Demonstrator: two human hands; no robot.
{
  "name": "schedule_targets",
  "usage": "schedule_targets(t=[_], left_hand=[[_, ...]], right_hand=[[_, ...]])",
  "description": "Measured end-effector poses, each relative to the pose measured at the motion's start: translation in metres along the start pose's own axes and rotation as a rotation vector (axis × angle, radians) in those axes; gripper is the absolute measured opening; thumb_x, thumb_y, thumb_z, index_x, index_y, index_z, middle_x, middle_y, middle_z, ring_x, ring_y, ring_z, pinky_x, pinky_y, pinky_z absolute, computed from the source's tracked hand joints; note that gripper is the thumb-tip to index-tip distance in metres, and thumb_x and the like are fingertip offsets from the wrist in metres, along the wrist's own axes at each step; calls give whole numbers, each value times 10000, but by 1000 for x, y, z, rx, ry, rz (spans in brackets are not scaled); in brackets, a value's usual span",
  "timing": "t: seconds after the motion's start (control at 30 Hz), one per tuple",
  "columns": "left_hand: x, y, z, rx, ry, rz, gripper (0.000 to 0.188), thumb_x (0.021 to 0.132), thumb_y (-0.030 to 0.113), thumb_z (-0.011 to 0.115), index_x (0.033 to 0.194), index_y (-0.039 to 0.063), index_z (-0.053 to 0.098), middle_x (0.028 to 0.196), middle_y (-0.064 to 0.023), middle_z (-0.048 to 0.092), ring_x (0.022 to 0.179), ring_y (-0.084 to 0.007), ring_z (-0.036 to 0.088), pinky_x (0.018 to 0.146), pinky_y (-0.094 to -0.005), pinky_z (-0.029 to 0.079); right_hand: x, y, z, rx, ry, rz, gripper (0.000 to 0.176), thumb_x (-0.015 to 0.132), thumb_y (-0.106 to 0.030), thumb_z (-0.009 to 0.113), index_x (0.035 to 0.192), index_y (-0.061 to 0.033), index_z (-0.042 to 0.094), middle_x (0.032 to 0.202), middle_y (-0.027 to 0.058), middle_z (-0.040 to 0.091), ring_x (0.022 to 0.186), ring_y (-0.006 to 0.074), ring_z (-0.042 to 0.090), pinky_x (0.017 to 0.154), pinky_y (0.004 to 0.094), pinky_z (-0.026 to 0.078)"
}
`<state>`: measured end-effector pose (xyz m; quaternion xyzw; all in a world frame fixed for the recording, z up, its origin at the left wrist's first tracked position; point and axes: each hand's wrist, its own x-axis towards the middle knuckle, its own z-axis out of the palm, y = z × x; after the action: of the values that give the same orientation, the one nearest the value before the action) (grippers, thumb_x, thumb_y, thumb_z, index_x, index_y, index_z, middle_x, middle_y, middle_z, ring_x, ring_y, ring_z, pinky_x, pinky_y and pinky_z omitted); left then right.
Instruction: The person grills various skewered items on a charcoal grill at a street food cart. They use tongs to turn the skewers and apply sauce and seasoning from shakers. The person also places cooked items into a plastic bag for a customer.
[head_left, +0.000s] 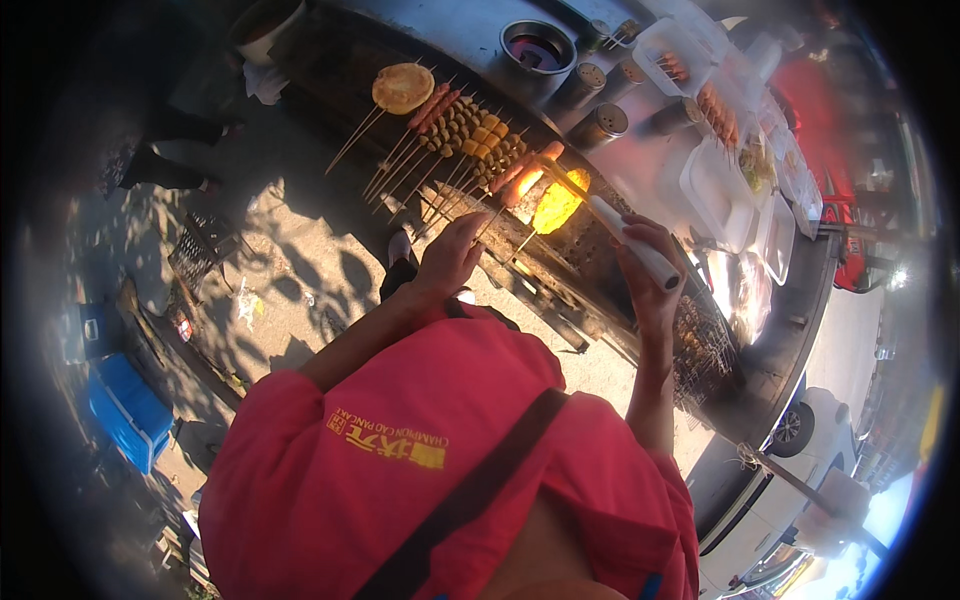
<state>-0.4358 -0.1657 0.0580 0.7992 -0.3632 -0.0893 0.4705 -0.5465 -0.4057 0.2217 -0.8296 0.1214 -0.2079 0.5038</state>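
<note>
My right hand (646, 259) grips the white handle of a basting brush (628, 238). The brush's tan end lies across the upper part of a sausage (525, 182) on the charcoal grill (600, 281). My left hand (452, 253) is at the grill's near edge, with thumb and fingertips at a thin skewer stick (491, 223) that runs to the sausages. Beside them, a flat yellow piece of food on a skewer (561, 202) is brightly sunlit. Farther left lie skewers of yellow cubes (484, 137), brown rounded pieces (454, 124), red meat (435, 107) and a round flatbread (403, 88).
Behind the grill stand a metal pot of dark liquid (538, 49), shaker tins (600, 126) and plastic trays (716, 195) with raw skewers. A wire grill basket (703, 341) sits at the right end. A blue box (131, 412) is on the ground; another person's legs (161, 161) show at left.
</note>
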Motion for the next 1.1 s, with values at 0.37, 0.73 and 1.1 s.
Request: schedule_targets(t=[0.37, 0.73, 1.1], left_hand=[[11, -53, -4, 436, 26, -106, 824, 764, 121, 692, 1450, 3, 252, 1465, -221, 326, 1303, -371, 402, 1048, -422, 379], [36, -62, -1, 517, -144, -303, 550, 876, 49, 432, 1402, -36, 295, 1083, -277, 592, 891, -434, 622, 745, -483, 519], [45, -84, -27, -1238, -568, -926, 453, 940, 118, 461, 1389, 65, 428, 750, 26, 527, 439, -14, 294, 363, -170, 231]], right_hand=[[19, -5, 39, -164, -164, -199, 303, 734, -27, 719, 1026, -62, 645, 1090, 118, 648, 940, 294, 659, 801, 343, 523], [25, -11, 42, -29, -155, -243, 295, 728, -20, 690, 1017, -20, 633, 1063, 144, 643, 970, 252, 641, 843, 338, 497], [43, -9, 49, -58, -49, -365, 280, 751, -12, 700, 1019, -53, 630, 1071, 129, 639, 973, 280, 643, 810, 342, 519]])
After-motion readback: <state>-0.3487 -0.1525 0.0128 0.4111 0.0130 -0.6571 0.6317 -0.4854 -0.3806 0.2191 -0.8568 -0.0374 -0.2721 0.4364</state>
